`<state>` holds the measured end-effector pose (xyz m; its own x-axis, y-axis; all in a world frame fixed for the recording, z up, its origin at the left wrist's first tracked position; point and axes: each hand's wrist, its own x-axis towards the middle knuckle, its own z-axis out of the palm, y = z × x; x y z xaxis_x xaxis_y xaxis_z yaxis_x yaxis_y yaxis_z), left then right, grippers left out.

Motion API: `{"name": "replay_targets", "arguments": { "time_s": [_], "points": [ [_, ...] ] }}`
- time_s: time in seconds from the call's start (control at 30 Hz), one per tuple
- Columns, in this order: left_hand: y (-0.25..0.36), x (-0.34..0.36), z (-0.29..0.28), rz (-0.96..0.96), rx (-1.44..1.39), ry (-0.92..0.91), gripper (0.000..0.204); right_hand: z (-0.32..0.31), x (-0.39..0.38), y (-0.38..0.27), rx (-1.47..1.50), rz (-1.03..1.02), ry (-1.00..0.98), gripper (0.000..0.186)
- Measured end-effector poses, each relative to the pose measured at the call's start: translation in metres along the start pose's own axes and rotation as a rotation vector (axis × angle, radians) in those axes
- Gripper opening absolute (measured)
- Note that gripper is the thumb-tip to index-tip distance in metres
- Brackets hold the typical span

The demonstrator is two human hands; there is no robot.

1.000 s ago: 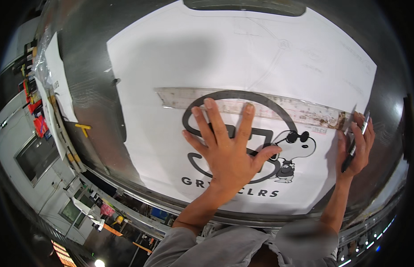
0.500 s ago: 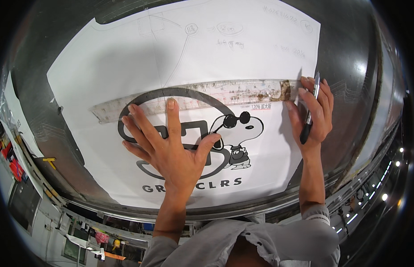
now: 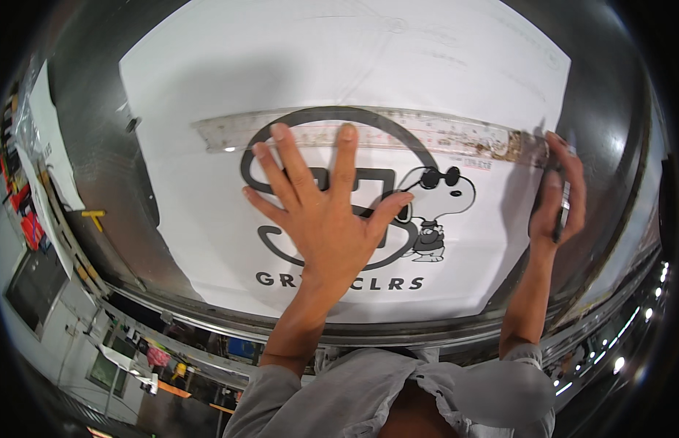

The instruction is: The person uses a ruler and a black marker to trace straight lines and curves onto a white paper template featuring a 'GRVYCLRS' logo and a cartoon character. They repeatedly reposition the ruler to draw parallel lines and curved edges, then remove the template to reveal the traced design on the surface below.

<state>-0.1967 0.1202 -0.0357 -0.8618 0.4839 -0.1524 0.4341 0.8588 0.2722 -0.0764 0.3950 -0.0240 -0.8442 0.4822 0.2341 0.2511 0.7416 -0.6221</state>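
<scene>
Head view: a splayed left hand [image 3: 326,223] lay over the ruler [image 3: 456,137] and paper [image 3: 201,193], centre; the half-curled right hand [image 3: 558,201], frame right, held a pen [image 3: 564,208]. Apparently measuring; the next move needed a steady ruler.

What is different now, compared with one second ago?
The right hand has turned and its fingers look straighter, so the pen in it shows less. The whole scene sits further left and up, as the camera moved. Nothing was taken hold of or let go; the left hand stays spread over the sheet, and the ruler lies as before.
</scene>
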Motion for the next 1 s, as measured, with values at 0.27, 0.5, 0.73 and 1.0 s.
{"name": "replay_targets", "arguments": {
  "time_s": [0.27,0.5,0.73,1.0],
  "points": [
    [0.001,0.003,-0.002,0.029,-0.023,0.006,0.091,-0.022,0.034,-0.003,0.76,0.201,0.191,0.048],
    [0.001,0.002,-0.006,-0.022,-0.048,-0.01,0.089,0.105,0.096,-0.106,0.947,0.111,-0.356,0.012],
    [0.001,0.002,-0.005,-0.026,-0.04,-0.015,0.089,0.139,0.106,-0.126,0.875,0.105,-0.481,0.009],
    [0.0,0.002,-0.003,-0.025,-0.049,-0.007,0.089,0.147,0.106,-0.127,0.764,0.033,-0.485,0.008]
  ]
}}
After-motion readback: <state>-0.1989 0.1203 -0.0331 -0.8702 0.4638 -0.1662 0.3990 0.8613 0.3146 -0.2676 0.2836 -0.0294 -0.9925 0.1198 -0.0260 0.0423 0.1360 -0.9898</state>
